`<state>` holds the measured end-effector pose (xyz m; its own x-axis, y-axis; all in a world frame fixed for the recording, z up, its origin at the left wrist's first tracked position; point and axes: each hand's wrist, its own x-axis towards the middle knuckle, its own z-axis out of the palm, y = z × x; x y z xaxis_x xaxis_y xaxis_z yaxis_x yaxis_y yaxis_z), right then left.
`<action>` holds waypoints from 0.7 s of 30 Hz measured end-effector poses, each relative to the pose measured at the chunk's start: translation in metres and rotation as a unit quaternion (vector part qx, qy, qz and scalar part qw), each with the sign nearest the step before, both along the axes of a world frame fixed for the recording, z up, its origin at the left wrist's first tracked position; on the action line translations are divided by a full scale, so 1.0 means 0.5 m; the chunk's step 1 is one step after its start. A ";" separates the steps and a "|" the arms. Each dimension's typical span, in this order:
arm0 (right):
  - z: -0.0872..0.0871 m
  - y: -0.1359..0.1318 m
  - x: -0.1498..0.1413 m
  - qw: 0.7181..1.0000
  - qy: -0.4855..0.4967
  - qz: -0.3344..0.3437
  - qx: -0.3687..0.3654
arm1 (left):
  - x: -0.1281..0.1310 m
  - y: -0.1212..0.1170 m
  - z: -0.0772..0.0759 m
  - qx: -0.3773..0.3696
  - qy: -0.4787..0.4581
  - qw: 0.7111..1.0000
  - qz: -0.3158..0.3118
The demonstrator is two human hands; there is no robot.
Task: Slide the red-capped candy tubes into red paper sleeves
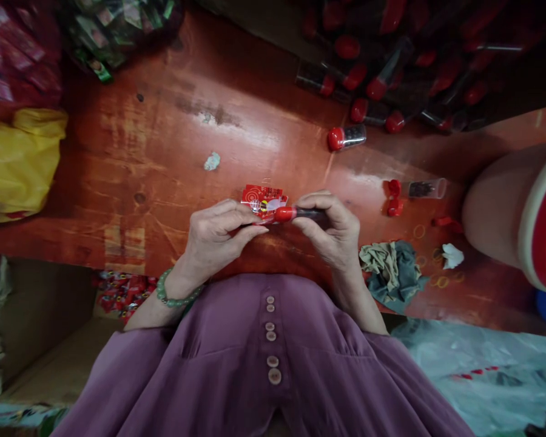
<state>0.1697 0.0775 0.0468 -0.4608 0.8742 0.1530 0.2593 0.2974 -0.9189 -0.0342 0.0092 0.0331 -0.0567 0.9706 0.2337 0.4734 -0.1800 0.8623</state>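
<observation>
Over the near side of the red-brown table (177, 158), my left hand (221, 233) pinches a small red printed packet (257, 195) between thumb and fingers. My right hand (330, 227) is closed around a small clear bottle with dark contents and a red cap (284, 213). The capped end points left and meets the packet's right side; whether it is inside the packet I cannot tell. A similar red-capped bottle (347, 138) lies farther off, and another clear container (428, 188) lies to the right beside red caps (394, 197).
Many red-capped bottles (377, 85) are piled at the back right. A white tub with a red lid (495, 212) stands at the right, near crumpled cloths (394, 273) and rubber bands. Yellow bag (18, 164) at left; a cardboard box (45, 328) below holds red packets (122, 294).
</observation>
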 end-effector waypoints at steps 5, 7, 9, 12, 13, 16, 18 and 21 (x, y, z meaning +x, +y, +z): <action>-0.002 0.009 0.013 0.996 -0.058 0.060 0.037 | -0.004 -0.004 -0.009 -0.006 0.002 1.000 -0.003; 0.002 0.013 0.020 0.993 -0.080 0.081 0.022 | -0.006 -0.005 -0.012 -0.009 0.009 1.000 -0.006; 0.008 0.015 0.026 0.994 -0.084 0.068 0.003 | -0.006 -0.005 -0.014 -0.015 0.019 1.000 -0.008; 0.014 0.015 0.027 0.998 -0.052 0.008 -0.016 | -0.005 -0.004 -0.015 -0.009 0.017 1.000 -0.012; 0.015 0.014 0.025 0.999 -0.037 -0.003 -0.021 | -0.004 -0.003 -0.015 -0.006 0.011 1.000 -0.015; 0.015 0.011 0.020 0.999 -0.011 0.013 -0.027 | -0.001 0.000 -0.016 0.003 -0.010 1.000 -0.023; 0.012 0.010 0.018 0.999 -0.017 0.033 -0.022 | 0.001 0.001 -0.018 0.004 -0.021 0.999 -0.024; 0.007 0.009 0.019 0.997 -0.058 0.045 -0.003 | 0.003 0.001 -0.023 -0.011 -0.037 0.999 -0.027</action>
